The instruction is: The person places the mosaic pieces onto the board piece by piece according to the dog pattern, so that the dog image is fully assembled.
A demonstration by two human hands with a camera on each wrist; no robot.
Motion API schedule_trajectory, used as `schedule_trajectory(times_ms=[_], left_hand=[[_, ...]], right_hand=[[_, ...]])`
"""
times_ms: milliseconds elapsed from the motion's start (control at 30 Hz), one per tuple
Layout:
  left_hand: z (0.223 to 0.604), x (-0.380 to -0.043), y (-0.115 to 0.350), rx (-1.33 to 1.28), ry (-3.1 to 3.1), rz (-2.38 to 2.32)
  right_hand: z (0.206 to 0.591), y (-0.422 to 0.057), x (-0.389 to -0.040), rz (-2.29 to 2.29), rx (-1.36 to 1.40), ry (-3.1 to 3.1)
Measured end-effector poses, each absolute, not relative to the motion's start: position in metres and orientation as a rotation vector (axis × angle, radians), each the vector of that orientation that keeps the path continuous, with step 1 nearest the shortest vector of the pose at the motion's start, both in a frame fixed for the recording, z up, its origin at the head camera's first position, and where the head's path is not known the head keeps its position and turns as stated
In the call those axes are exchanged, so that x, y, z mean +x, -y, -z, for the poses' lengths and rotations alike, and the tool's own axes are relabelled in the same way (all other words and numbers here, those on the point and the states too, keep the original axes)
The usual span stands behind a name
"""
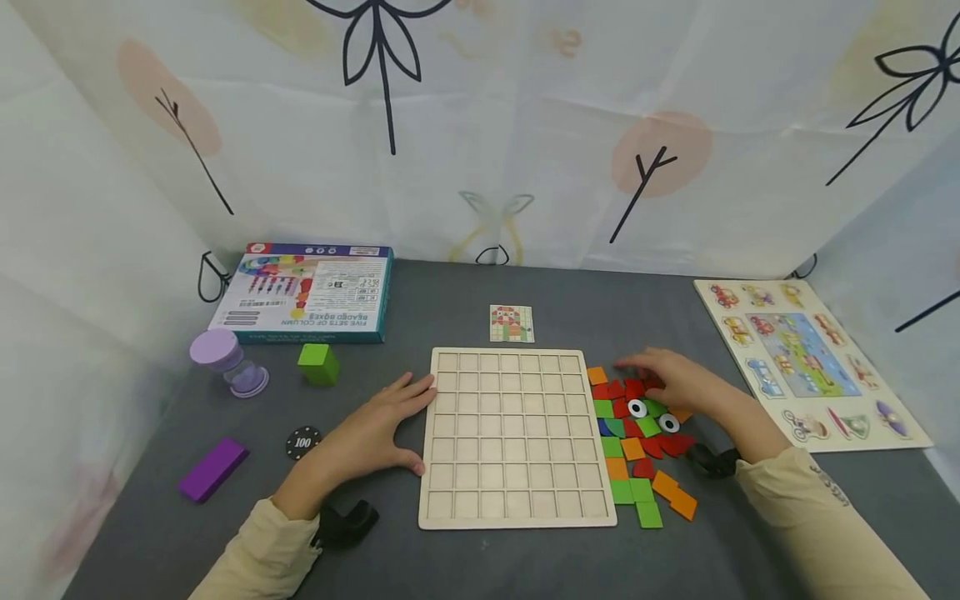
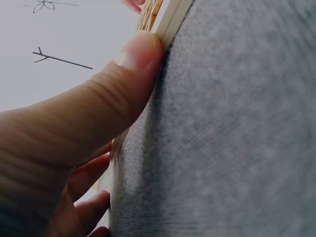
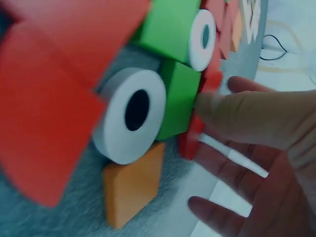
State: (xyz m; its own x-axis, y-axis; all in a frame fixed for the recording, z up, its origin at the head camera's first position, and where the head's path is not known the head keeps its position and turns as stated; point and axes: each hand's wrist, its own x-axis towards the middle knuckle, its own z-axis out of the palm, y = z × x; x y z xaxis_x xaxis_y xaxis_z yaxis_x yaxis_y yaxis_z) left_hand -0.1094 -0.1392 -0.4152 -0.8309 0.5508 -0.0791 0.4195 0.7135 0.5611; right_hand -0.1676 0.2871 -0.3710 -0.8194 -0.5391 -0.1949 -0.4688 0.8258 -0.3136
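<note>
Fingers spread, my left hand (image 1: 375, 429) rests on the left edge of the wooden grid board (image 1: 427, 450), the thumb pressing its rim in the left wrist view. My right hand (image 1: 678, 382) is over the far side of a pile of small coloured tiles to the right of the board, fingers loosely extended. In the right wrist view its thumb (image 3: 232, 111) lies against a green tile (image 3: 178, 101) and a red tile (image 3: 190, 136). White ring-eyed discs (image 3: 133, 116), an orange tile (image 3: 133, 182) and large red tiles (image 3: 49, 103) lie close by.
A small pattern card (image 1: 512, 323) lies behind the board. To the left are a boxed set (image 1: 307, 292), a green cube (image 1: 318, 364), a purple block (image 1: 213, 471), a black 100 chip (image 1: 303, 442) and a lilac sand timer (image 1: 228, 362). A picture puzzle board (image 1: 877, 417) lies at right.
</note>
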Motion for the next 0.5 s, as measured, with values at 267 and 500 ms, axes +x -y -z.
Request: schedule_trajectory(times_ms=[267, 500], left_hand=[[0.4164, -0.1098, 0.1400, 0.778, -2.678, -0.809], [0.4162, -0.1095, 0.1403, 0.780, -2.672, -0.835]], right_hand=[[0.3751, -0.2840, -0.1643, 0.233, -0.805, -2.773], [0.3746, -0.2812, -0.1657, 0.253, -0.832, -2.805]])
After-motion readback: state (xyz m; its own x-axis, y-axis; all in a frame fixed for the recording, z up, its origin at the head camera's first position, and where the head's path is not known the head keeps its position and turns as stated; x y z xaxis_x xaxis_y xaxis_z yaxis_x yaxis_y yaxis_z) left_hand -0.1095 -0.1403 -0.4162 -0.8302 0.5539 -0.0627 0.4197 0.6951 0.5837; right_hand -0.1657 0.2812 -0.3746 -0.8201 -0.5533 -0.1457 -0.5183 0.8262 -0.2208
